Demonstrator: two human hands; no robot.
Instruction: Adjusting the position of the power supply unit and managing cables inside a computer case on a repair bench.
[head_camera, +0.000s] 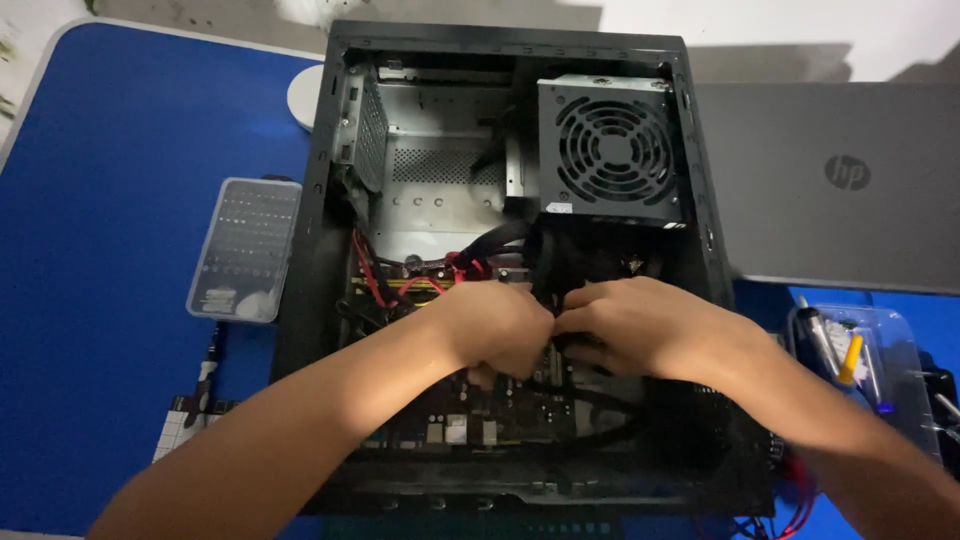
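Centre frame: left hand (497, 327) & right hand (628, 325) both clenched on black cable bundle (545, 262) over motherboard (500, 420); hard tug could prob bend connector/pins

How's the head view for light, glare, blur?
Head view: dim and uneven; the computer case is dark inside around the left hand and right hand; forearms wash out near the bottom edge; fan unit sharp; wide-angle bend at the edges.

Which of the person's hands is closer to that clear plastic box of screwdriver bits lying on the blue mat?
Left. The left hand works inside the computer case, nearer the bit box; the right hand lies beyond it, farther away.
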